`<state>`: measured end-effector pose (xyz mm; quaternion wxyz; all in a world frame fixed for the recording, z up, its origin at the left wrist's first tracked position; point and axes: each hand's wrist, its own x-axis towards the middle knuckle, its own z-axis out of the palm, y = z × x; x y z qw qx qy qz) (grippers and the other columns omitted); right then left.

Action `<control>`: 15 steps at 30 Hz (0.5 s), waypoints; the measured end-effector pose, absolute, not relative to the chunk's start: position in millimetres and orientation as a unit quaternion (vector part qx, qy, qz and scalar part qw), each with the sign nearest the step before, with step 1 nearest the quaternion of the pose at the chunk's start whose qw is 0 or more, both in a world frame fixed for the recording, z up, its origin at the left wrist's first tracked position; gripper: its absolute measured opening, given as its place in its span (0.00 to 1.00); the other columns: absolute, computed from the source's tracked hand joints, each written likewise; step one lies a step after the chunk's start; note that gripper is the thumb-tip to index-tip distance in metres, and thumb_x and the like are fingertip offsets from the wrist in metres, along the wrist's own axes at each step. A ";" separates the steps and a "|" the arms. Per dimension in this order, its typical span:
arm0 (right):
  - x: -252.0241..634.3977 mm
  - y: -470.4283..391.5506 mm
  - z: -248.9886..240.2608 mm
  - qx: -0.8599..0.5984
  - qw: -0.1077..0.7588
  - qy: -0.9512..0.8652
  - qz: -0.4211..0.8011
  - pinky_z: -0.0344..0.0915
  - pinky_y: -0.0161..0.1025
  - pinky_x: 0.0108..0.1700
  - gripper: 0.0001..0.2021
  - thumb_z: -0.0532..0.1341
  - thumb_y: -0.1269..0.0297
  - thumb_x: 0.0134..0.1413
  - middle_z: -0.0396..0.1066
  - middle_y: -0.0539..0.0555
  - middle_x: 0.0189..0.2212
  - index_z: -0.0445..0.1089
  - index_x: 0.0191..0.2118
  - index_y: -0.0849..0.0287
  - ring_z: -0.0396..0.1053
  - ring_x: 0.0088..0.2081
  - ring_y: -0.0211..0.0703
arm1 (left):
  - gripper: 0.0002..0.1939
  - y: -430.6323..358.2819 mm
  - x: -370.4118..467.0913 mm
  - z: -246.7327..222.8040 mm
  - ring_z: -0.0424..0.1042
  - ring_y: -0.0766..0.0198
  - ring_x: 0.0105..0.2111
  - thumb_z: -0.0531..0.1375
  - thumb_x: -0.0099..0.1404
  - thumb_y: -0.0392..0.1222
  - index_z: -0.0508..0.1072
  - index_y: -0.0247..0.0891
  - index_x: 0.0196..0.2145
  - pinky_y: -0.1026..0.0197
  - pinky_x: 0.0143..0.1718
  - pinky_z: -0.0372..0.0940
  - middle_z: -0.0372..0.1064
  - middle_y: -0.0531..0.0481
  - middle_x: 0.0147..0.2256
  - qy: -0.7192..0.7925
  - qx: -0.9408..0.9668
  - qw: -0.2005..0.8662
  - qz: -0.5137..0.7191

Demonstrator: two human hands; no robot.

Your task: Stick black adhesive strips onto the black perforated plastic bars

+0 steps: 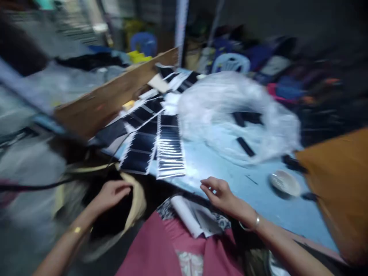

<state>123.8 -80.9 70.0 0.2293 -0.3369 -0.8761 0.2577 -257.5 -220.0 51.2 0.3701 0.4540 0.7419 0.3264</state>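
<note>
My left hand (113, 194) hovers over an open, pale-rimmed sack (139, 197) with a dark inside. Its thumb and fingers come close together; anything between them is too small to make out. At the table's near edge, my right hand (217, 191) is curled with thumb and fingertips pinched, and I cannot make out anything in it. Between and beyond the hands, black strips with white edges (171, 147) lie on the blue table (198, 157), ends toward me. A rolled white sheet (188, 216) rests on my lap.
A clear plastic bag (207, 103) with black pieces sits on the table. To its right are a small white bowl (284, 183) and a brown-orange panel (339, 184). A wooden board (115, 92) borders the far left side. Plastic chairs (231, 61) and blurred piles stand behind.
</note>
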 end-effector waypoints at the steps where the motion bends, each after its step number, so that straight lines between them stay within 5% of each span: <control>1: 140.4 -63.1 68.3 -0.377 0.236 -0.866 0.228 0.65 0.37 0.30 0.11 0.56 0.61 0.60 0.73 0.53 0.24 0.75 0.34 0.57 0.70 0.25 0.40 | 0.14 -200.3 -239.9 58.9 0.77 0.54 0.29 0.66 0.51 0.48 0.81 0.37 0.33 0.59 0.31 0.71 0.78 0.45 0.28 0.704 0.477 0.407 0.334; 8: 243.6 79.7 62.1 -0.614 0.176 -0.767 0.069 0.64 0.36 0.35 0.09 0.57 0.67 0.53 0.76 0.56 0.30 0.75 0.31 0.61 0.73 0.33 0.43 | 0.14 -9.3 -80.6 111.5 0.77 0.60 0.27 0.60 0.60 0.43 0.80 0.32 0.38 0.63 0.30 0.70 0.78 0.42 0.29 0.431 0.685 0.497 0.313; 11: 264.4 130.7 56.3 -0.648 0.144 -0.747 0.035 0.60 0.36 0.32 0.10 0.57 0.66 0.53 0.75 0.57 0.25 0.73 0.27 0.62 0.71 0.29 0.44 | 0.13 96.8 -15.2 113.0 0.77 0.60 0.29 0.56 0.60 0.36 0.80 0.31 0.37 0.63 0.31 0.70 0.78 0.43 0.30 0.429 0.743 0.406 0.316; 15: 273.9 183.3 45.4 -0.664 0.096 -0.741 0.002 0.60 0.36 0.34 0.10 0.58 0.66 0.55 0.75 0.60 0.29 0.74 0.28 0.63 0.72 0.33 0.46 | 0.17 219.5 55.0 107.3 0.76 0.56 0.41 0.54 0.58 0.29 0.80 0.33 0.39 0.58 0.46 0.68 0.78 0.42 0.38 0.494 0.798 0.251 0.238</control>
